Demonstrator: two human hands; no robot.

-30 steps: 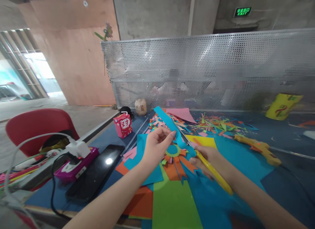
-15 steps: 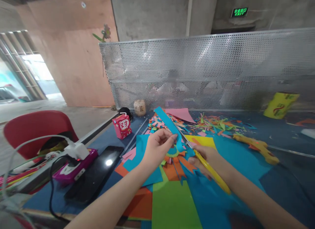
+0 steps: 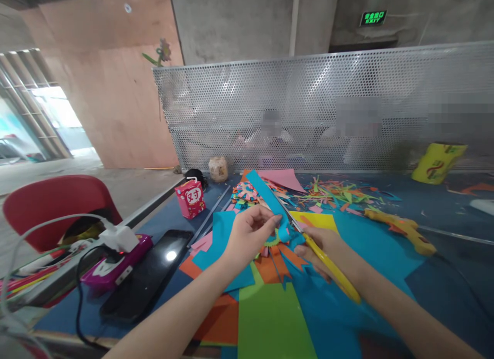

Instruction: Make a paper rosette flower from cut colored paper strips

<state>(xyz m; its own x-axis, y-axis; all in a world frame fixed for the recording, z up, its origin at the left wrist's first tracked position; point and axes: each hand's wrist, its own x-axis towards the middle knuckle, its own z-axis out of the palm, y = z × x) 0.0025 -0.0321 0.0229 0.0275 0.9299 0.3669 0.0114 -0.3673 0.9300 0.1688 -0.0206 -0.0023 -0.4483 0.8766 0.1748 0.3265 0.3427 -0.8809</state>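
Between the thumb and fingers of my left hand (image 3: 252, 230) is a blue paper strip (image 3: 264, 190), slanting up and to the left, its lower end curling. My right hand (image 3: 324, 251) is closed round a pair of yellow-handled scissors (image 3: 334, 274). The scissor blades lie along the right edge of the strip, partly hidden behind it. Under the hands, orange paper pieces with notched ends (image 3: 276, 263) fan out from a partly covered round paper piece. A green sheet (image 3: 274, 323) and large blue sheets (image 3: 366, 245) lie below.
To the right rests a yellow glue gun (image 3: 403, 230) with its cord. Paper scraps (image 3: 339, 191) are heaped at the back, before a perforated metal screen (image 3: 239, 101). A black phone (image 3: 148, 276), purple power strip (image 3: 116, 263) and pink drink carton (image 3: 191, 198) stand on the left.
The blue strip has shifted slightly right and down with my left fingers, and its lower end curls more beside the blades. The scissors stay nearly in place.
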